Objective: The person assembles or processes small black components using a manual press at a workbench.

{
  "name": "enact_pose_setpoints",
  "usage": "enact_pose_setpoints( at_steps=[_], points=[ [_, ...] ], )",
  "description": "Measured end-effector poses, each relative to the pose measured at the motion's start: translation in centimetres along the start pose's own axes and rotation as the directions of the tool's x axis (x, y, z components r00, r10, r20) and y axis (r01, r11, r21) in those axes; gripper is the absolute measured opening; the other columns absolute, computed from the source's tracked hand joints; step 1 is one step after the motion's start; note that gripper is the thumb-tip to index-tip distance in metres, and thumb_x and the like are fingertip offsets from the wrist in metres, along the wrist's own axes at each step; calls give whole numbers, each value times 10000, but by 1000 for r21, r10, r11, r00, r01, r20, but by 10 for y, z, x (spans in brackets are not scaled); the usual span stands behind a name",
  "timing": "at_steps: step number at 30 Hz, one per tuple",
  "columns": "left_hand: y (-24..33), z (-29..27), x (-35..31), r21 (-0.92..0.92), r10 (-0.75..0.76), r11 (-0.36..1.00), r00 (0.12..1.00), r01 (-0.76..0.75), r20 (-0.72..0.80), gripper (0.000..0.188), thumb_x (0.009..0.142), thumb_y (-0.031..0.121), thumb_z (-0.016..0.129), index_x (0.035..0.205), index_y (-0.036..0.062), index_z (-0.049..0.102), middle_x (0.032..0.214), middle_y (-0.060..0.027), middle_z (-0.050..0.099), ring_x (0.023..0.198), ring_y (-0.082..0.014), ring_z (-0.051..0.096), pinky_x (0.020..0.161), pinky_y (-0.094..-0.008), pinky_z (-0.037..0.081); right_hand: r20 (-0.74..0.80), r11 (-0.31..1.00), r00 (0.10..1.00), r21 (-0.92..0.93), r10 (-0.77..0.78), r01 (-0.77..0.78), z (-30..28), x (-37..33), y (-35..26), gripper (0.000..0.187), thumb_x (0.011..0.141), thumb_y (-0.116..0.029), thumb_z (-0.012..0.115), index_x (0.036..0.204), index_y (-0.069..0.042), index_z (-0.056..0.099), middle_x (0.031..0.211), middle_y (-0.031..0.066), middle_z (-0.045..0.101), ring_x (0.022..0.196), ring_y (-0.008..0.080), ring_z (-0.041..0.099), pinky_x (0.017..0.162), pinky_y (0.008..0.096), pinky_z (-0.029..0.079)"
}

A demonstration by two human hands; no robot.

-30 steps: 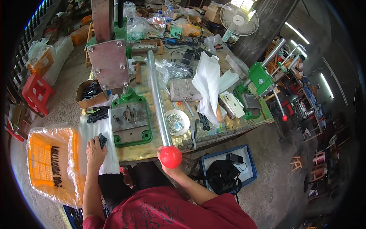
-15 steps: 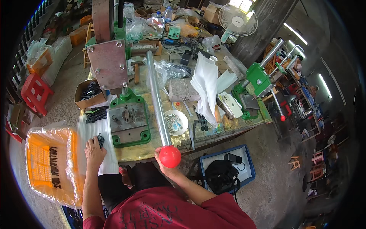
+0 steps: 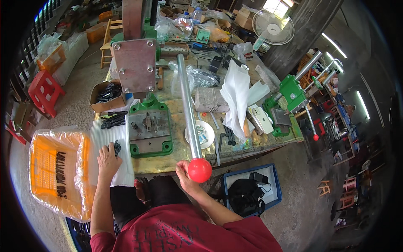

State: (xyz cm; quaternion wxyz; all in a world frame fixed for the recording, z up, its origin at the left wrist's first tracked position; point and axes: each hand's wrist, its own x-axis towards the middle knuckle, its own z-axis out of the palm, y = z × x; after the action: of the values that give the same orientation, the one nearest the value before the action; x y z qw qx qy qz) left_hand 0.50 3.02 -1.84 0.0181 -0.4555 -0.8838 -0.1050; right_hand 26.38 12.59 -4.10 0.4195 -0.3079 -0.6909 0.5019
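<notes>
On the left, my left hand is closed at the fingertips on a small black part, which lies on a white ribbed foam sheet. My fingers partly cover its shape. More black parts lie higher on that sheet. My right hand curls against the red ball knob of a long steel lever; the knob hides some of the fingers. This lever belongs to a green hand press, whose flat steel bed holds a small metal fixture.
An orange basket lined with plastic stands at left, below a cardboard box of black parts. A white bowl of small metal pieces sits behind the lever. A second green press and a blue crate are at right.
The view has shifted, so the bench sits further right. My left hand stays at the black part on the sheet. My right hand shows more to the left of the knob.
</notes>
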Motion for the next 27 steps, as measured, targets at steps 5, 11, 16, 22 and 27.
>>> enact_pose_setpoints(
  at_steps=[5,11,16,22,27],
  points=[
    [-1,0,4,-17,3,1000,1000,-2,30,516,631,126,520,1117,38,370,931,-165,437,912,-321,442,710,-430,404,23,998,999,35,43,-44,1,-4,12,92,844,-111,473,885,-32,447,725,-30,405,636,33,364,562,170,325],
    [2,-4,8,-34,-19,999,996,22,91,513,623,94,508,1115,64,365,928,-178,440,894,-339,457,710,-449,406,41,999,999,-21,-27,28,1,-3,11,78,847,-103,465,879,-35,445,722,-28,405,627,30,367,557,164,325],
    [1,-3,14,-47,-42,998,990,49,134,484,633,74,496,1100,71,370,921,-197,453,864,-358,478,719,-445,406,59,997,997,-51,-47,50,1,-5,23,76,846,-97,466,875,-30,445,713,-28,405,618,29,372,551,163,328],
    [2,-7,17,-62,-52,996,988,62,148,450,639,55,491,1076,68,382,906,-214,470,828,-375,498,721,-428,413,69,980,992,-158,-108,118,2,-6,19,69,843,-83,472,870,-26,444,702,-32,408,594,24,368,531,156,323],
    [1,-2,20,-69,-78,994,984,90,157,426,643,46,495,1055,65,389,891,-217,477,811,-377,507,715,-425,417,74,990,994,-106,-80,88,5,-6,17,66,842,-75,471,872,-24,443,713,-34,413,595,17,363,522,155,315]
  ],
)
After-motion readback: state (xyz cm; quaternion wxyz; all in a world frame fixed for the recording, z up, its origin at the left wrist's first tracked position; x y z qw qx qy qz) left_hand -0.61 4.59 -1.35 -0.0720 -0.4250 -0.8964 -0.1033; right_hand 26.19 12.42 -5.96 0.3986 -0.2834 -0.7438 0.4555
